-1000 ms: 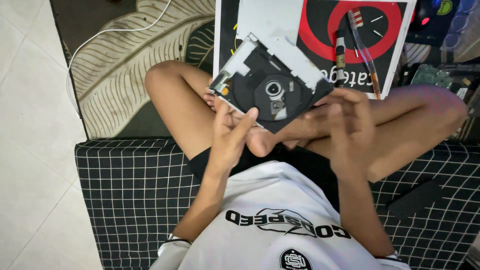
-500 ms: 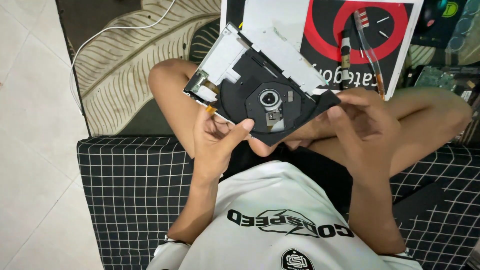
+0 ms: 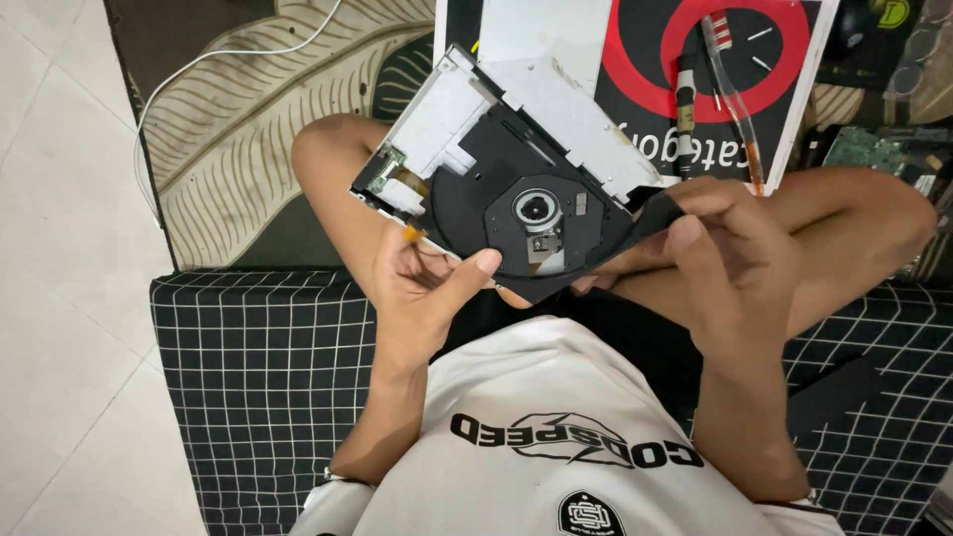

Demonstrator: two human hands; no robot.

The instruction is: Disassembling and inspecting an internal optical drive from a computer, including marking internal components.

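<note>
- Opened black-and-silver optical disc drive (image 3: 516, 179) sits at frame centre, tilted, held between both hands above crossed legs.
- Left hand (image 3: 422, 283) grips its lower-left edge, thumb on the black tray.
- Right hand (image 3: 720, 248) pinches its right corner.
- Black grid-patterned cushion (image 3: 258, 377) lies below; leaf-patterned rug (image 3: 238, 149) upper left.

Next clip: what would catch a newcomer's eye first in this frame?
First, the opened slim optical disc drive with its black tray, round silver spindle and grey metal casing, held mid-frame over the person's crossed legs. The left hand grips its lower left edge, thumb on the tray; the right hand pinches its right corner. Behind lies a black, red and white printed board, and beneath the person a black cushion with a white grid.
</note>
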